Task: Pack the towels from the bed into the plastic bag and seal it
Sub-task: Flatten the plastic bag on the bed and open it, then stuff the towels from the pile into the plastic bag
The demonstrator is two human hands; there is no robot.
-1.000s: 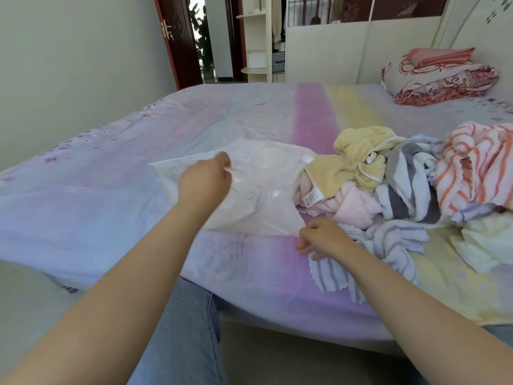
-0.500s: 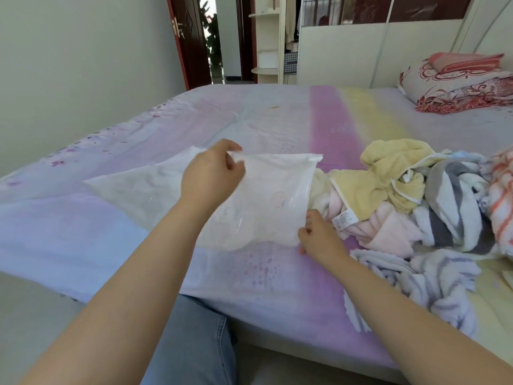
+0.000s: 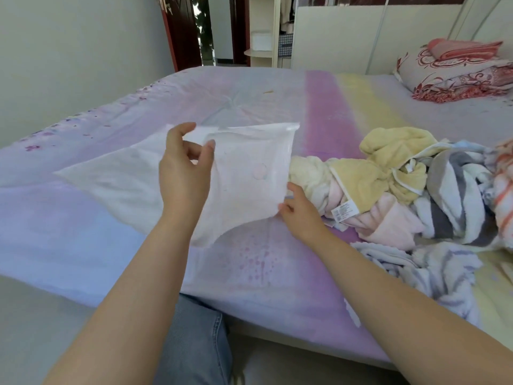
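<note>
Head view: a clear plastic bag is held up over the bed, with its far part lying flat on the sheet toward the left. The bag's right-hand edge is pinched at its lower corner by the right hand, while the left hand is raised in front of the film with fingers and thumb loosely parted; whether any film is caught between them cannot be told. The towels are heaped just to the right of the bag: a yellow towel on top, a pink towel with a white label beneath it, a grey-striped towel beside these, and a pale blue-striped one nearer the bed's edge. No towel is seen inside the bag. The mouth appears not yet opened, so the thin layers may be fumbled and left stuck together. With only one corner firmly held, the slick film could be lost from the grip, and the bag could sag shut as the first towel is pushed in. The towel near the edge could be dragged off the bed.
</note>
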